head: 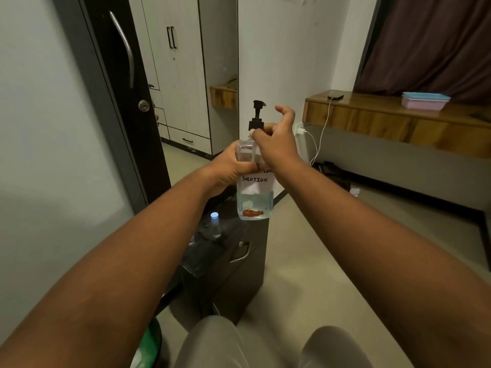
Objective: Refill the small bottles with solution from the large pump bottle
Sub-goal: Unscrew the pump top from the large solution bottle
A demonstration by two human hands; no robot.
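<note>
A large clear pump bottle (254,200) with a black pump head and a white label reading "SOLUTION" hangs in the air in front of me, a little liquid at its bottom. My left hand (228,168) grips its upper body from the left. My right hand (276,136) pinches the black collar under the pump, its other fingers spread upward. A small clear bottle (215,225) with a pale cap stands below on a dark cabinet (233,274).
A dark door (119,88) stands open on the left. A wooden shelf (398,115) on the right carries a phone on a white charging cable and a pink and blue box. My knees show at the bottom edge.
</note>
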